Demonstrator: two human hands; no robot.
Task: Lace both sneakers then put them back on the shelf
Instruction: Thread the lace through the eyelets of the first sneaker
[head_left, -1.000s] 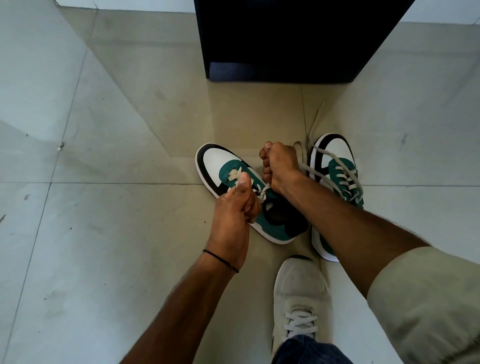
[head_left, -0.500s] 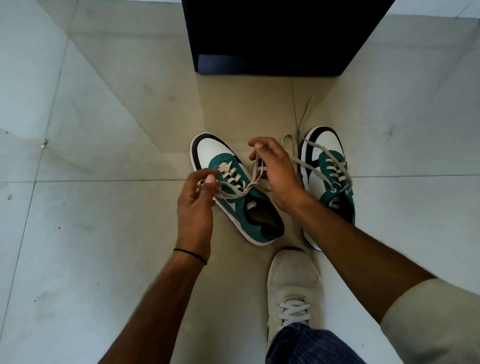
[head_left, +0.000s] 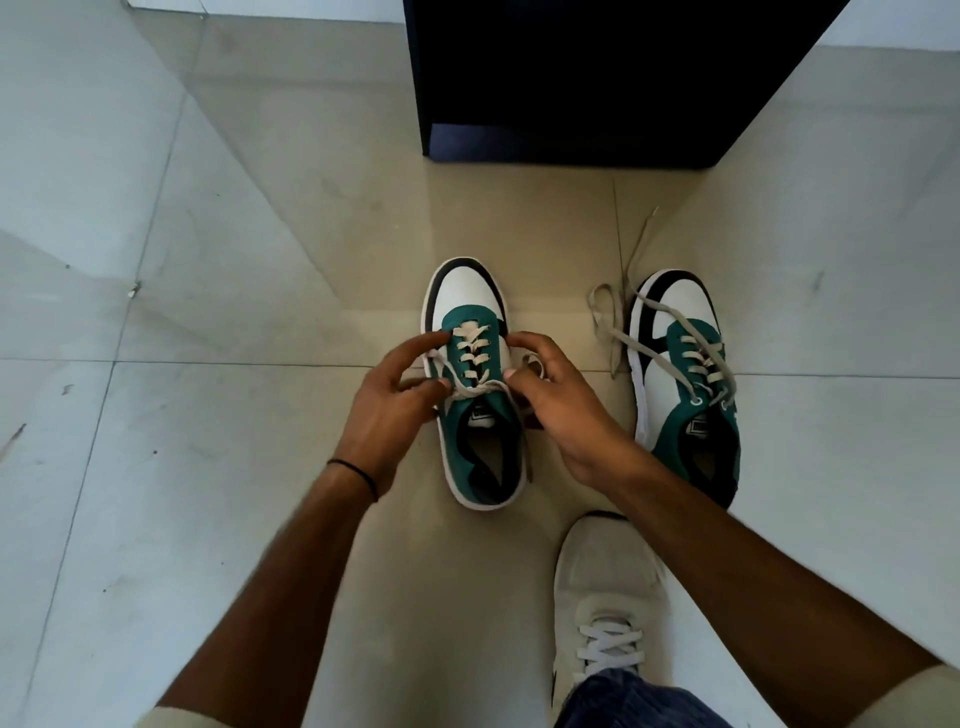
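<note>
Two green, white and black sneakers stand on the tiled floor, toes pointing away from me. The left sneaker is straight in front of me, its cream lace threaded up the eyelets. My left hand pinches one lace end at the sneaker's left side. My right hand pinches the other end at its right side. The two ends cross over the tongue. The right sneaker stands apart to the right, with its lace loose and trailing on the floor.
A dark shelf unit stands on the floor just beyond the sneakers. My own foot in a pale grey shoe rests at the lower right, close behind both sneakers. Open tiled floor spreads to the left.
The left sneaker has turned from slanting to pointing straight away. My fists have loosened and moved apart; each now pinches a lace end beside the sneaker's top eyelets.
</note>
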